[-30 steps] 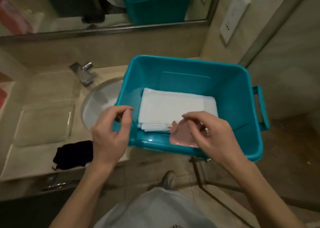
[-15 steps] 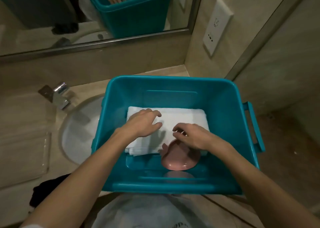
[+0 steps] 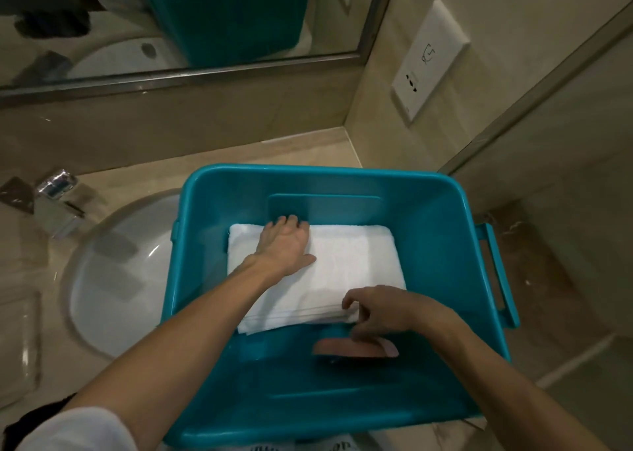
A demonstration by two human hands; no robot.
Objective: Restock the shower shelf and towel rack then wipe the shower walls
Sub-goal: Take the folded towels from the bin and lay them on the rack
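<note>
While both of my hands are down inside the teal bin (image 3: 445,231), I can see the folded white towel (image 3: 349,265) lying flat on its floor, toward the far wall. The left hand (image 3: 284,245) lies palm-down on the towel's far left part. Its fingers are stretched to the far edge and its thumb is spread across the top, so it presses rather than grips. The right hand (image 3: 383,310) is at the towel's near right corner with its fingers curled. The forefinger is over the top and the thumb is below the edge, pinching the stacked layers. Just beneath that hand a pink object (image 3: 356,348) lies on the bin floor, too blurred for me to name. The bin sits on the desk (image 3: 308,145) in the corner, with its left side over the white sink (image 3: 113,279). A chrome faucet (image 3: 56,193) stands to the left. A mirror (image 3: 102,22) runs along the back wall and a white socket plate (image 3: 428,60) is on the side wall.
</note>
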